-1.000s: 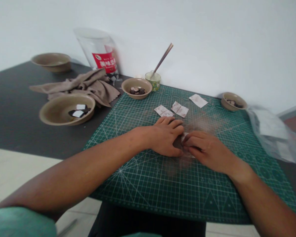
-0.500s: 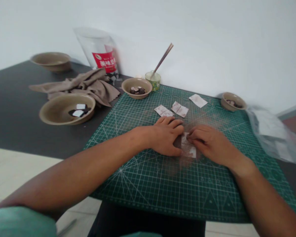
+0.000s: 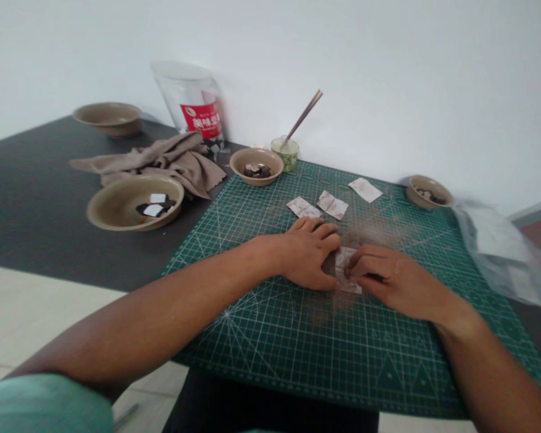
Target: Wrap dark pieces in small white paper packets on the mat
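Note:
A small white paper piece with brown smudges (image 3: 348,282) lies on the green cutting mat (image 3: 270,343) between my hands. My left hand (image 3: 309,254) rests on the mat with fingers spread, thumb and fingertips at the paper's left edge. Over the paper's right side, my right hand (image 3: 383,276) has its fingers pinched together; what they hold, if anything, is too small to name. Brown powder is smeared on the mat around both hands. Behind them lie a smudged paper (image 3: 303,208), a second one (image 3: 332,205) and a whiter one (image 3: 365,189).
Bowls with dark pieces stand at the mat's back left (image 3: 256,167), back right (image 3: 429,192) and on the dark table (image 3: 103,207). Further back are another bowl (image 3: 108,118), a brown cloth (image 3: 162,157), a clear jar (image 3: 187,99) and a green cup (image 3: 285,153). A plastic bag (image 3: 500,246) lies right.
The whole view has shifted slightly, so things appear lower and further right. My right hand's fingertips have moved a little down along the paper. My left hand stays at its edge.

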### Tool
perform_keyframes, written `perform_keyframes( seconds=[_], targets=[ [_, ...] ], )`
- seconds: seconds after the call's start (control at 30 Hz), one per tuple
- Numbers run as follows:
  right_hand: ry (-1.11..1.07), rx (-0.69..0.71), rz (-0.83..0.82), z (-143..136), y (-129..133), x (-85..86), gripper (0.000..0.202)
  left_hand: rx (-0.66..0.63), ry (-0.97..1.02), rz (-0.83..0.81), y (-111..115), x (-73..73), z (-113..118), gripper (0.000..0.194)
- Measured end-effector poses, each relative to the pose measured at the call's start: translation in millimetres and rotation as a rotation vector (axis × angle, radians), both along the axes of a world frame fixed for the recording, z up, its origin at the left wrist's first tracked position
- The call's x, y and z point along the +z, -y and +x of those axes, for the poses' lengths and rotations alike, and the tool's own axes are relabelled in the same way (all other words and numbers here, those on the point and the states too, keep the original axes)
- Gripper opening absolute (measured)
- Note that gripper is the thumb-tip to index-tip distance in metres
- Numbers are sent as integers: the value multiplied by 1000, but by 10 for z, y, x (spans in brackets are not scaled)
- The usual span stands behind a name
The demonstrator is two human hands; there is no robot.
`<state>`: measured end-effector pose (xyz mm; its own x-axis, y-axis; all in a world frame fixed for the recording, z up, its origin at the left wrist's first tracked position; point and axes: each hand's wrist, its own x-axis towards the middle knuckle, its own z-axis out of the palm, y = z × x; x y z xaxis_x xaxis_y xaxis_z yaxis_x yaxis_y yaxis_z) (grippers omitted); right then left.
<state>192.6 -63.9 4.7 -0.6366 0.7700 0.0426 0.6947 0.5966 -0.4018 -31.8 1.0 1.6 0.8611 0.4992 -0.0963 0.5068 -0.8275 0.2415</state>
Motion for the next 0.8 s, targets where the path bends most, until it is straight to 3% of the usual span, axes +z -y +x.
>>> perform_keyframes(
  seconds=[0.07,0.23,0.4,0.57,0.73,0.8],
  targets=[
    [-17,-3,31,-46,11,-33,17,-12,6,5,1,7,-2,70],
    [26,-166,95,-6,-38,-14,14,7,7,-1,-2,3,-4,68],
    [-25,-4,-34,-40,19,-1,15,-11,19,10,3,-10,-1,71],
    [20,-178,98,-45,-31,-15,13,8,16,16,9,-14,0,67],
    [10,7,-56,-18,17,26,15,-4,12,7,11,-6,-2,70],
    [-15,10,-33,-49,21,-3,16,-6,15,6,13,-4,-1,70]
  ],
)
